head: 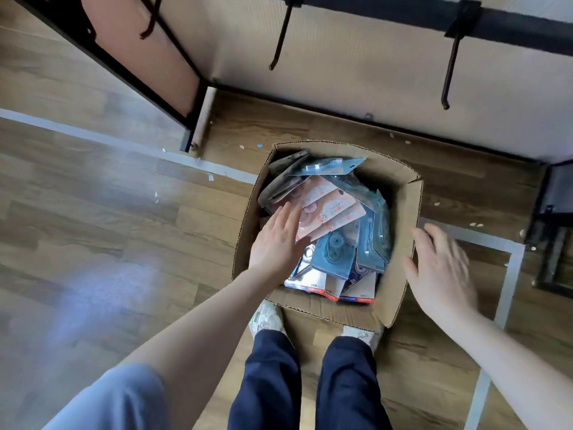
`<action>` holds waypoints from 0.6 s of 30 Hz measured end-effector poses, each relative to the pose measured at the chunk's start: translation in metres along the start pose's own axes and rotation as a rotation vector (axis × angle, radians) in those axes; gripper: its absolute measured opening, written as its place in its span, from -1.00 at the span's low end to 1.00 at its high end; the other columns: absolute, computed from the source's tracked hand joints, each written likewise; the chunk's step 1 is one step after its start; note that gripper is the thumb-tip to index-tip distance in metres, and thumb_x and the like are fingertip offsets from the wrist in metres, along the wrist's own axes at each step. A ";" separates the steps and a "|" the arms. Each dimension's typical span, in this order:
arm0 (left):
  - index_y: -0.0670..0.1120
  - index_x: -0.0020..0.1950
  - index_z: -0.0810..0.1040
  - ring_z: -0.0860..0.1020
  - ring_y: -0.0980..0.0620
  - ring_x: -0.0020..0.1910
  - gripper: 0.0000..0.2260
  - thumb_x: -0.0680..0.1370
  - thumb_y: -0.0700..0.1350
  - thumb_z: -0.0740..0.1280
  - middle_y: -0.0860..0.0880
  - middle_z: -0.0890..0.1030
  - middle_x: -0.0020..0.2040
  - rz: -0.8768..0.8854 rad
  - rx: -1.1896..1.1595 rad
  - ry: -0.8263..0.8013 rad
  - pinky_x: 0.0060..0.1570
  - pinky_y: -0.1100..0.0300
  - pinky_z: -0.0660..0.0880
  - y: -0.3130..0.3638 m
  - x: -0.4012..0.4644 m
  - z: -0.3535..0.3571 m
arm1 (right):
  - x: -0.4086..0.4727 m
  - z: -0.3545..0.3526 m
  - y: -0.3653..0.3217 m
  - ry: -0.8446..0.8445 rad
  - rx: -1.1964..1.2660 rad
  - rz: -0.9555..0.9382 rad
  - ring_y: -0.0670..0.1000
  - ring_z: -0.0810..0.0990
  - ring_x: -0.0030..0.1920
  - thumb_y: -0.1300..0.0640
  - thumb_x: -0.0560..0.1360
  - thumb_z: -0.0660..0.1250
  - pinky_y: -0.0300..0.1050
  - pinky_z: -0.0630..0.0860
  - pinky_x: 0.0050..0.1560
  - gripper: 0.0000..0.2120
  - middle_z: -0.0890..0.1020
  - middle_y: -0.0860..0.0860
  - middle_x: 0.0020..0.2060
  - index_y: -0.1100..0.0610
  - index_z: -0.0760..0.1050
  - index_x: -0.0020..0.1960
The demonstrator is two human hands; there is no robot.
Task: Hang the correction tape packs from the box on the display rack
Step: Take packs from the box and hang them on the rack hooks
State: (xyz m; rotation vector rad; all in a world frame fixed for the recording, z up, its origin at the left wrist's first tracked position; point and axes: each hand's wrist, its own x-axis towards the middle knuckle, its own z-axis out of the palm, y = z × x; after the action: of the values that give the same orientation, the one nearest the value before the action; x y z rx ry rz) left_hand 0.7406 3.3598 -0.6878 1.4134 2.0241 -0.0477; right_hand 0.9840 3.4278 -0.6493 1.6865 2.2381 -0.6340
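Nearest the camera, a person's legs in dark navy trousers (310,383) stand just behind an open brown corrugated cardboard box (400,243) that sits on the wood-plank floor (93,212); pale shoes (266,318) show at the box's near edge. The box is the landmark here. It holds a loose heap of flat correction tape packs (335,237): blue blister cards with round tape reels on the near and right side of the box, pink printed cards (328,209) across its middle, dark grey ones against its far-left wall, and red-and-white labelled card edges along its near wall. The packs overlap and tilt at many angles; an exact count cannot be told.

The left hand (276,240) reaches over the box's left wall with fingers straight and spread, lying flat on the pink cards, gripping nothing. The right hand (440,268) is motion-blurred, fingers spread and extended, just outside the box's right flap and beside it; whether it touches the cardboard cannot be told. Both hands are thus apart, one inside the box and one outside it.

Beyond the box, small paper scraps dot the floor. Farther still rises the black metal display rack (403,10) with a pale back panel, and two dark bare hooks (280,35) (449,66) project from its crossbar above the box's far side
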 end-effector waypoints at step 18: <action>-0.08 0.52 0.15 0.21 -0.15 0.45 -0.49 0.64 0.14 0.08 -0.13 0.19 0.53 -0.028 0.086 0.063 0.38 0.01 0.18 -0.008 0.087 0.067 | 0.049 0.059 0.017 0.052 -0.035 -0.105 0.30 0.40 0.30 0.15 0.50 0.31 0.21 0.36 0.27 -0.57 0.40 0.27 0.30 0.22 0.37 0.34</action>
State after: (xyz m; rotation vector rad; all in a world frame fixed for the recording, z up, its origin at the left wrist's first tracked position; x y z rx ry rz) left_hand 0.7497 3.4025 -0.7886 1.4565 2.1160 -0.1047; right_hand 0.9837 3.4435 -0.7261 1.5949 2.3723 -0.5777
